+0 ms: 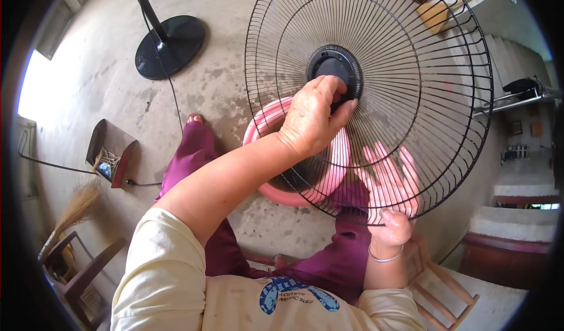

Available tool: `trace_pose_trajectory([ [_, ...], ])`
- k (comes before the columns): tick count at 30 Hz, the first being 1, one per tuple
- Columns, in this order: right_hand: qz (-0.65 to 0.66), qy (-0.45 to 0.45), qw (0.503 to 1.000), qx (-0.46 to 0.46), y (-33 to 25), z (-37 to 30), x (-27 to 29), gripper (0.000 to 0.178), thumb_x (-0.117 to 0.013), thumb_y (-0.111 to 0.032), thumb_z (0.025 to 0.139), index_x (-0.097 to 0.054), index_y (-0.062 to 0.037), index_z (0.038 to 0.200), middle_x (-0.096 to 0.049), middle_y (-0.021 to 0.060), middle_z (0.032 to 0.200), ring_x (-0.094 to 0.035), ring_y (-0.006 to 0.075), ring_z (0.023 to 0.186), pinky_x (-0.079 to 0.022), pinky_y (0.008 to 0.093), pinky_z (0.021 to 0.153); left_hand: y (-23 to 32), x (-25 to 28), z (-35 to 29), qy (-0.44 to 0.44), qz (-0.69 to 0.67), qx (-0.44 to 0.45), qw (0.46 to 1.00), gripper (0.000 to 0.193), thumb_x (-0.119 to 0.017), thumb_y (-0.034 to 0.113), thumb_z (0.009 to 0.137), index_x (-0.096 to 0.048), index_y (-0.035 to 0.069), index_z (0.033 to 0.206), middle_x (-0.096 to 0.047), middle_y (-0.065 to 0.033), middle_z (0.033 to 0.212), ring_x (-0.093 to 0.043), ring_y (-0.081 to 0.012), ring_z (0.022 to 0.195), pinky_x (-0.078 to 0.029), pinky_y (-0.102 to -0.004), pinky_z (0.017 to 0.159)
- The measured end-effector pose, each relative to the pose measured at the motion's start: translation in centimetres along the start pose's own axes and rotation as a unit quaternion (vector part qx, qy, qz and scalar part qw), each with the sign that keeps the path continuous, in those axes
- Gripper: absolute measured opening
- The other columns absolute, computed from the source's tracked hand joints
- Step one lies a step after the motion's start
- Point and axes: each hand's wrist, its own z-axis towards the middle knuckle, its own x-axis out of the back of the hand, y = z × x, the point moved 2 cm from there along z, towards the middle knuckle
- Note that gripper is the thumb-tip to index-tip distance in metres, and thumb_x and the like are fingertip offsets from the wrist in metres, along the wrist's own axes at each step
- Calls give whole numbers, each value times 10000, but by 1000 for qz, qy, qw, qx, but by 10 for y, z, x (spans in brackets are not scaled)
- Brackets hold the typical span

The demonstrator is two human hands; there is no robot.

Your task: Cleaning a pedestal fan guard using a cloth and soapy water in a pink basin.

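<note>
A round black wire fan grille (405, 54) is held up in front of me, tilted, with a dark plastic hub (332, 60) at its centre. On that hub my left hand (314, 113) rests with curled fingers, its thumb along the lower edge; the fingertips are partly hidden. My right hand (392, 193) grips the lower rim, thumb in front and fingers spread behind the wires. Below the grille stands a pink basin (251, 136) with dark contents, partly hidden by the wires and my left forearm.
A black round fan base (182, 43) with its pole and cord stands at the far left. Further left are a dustpan (111, 146) holding debris, a straw broom (79, 206) and a dark chair (88, 272). A wooden stool (443, 290) is at the lower right.
</note>
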Motion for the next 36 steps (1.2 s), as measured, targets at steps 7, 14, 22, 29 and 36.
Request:
trace_pose_trajectory([
  [7,-13,-13,1000,10,6,-3,-2,907,-474,-52,609,-94,88,1420,-289,350,1383,-279,439,1329,-228,593,1073,-3,3,4,1,15,30,999,246,-698,171,798,-547,-8,870,-581,-147,720,-602,-268,600,-490,-351,571],
  [14,14,-35,999,0,7,-2,3,907,-469,-51,606,-94,87,1420,-294,350,1380,-287,436,1326,-232,595,1071,5,13,14,-4,8,116,993,328,-647,291,820,-577,-22,752,-613,-200,714,-615,-366,678,-498,-424,645],
  [22,37,-42,998,-21,5,7,0,907,-457,-58,602,-102,70,1427,-305,345,1377,-301,424,1322,-240,597,1068,-1,13,3,-54,-56,161,984,331,-765,201,700,-537,6,840,-515,-27,660,-488,-102,603,-445,-277,542],
  [29,81,-42,995,-39,14,11,3,890,-466,-102,631,-116,42,1437,-313,315,1391,-315,390,1320,-252,553,1080,14,10,-6,11,57,-73,996,601,-708,102,687,-476,-21,1228,-465,-170,935,-509,-328,847,-479,-396,725],
  [36,100,-2,994,-45,12,13,-8,899,-532,-88,613,-156,69,1415,-323,322,1388,-341,416,1304,-292,547,1070,20,3,-14,-4,75,-88,993,651,-698,98,698,-451,-15,1290,-490,-173,934,-461,-328,858,-412,-405,788],
])
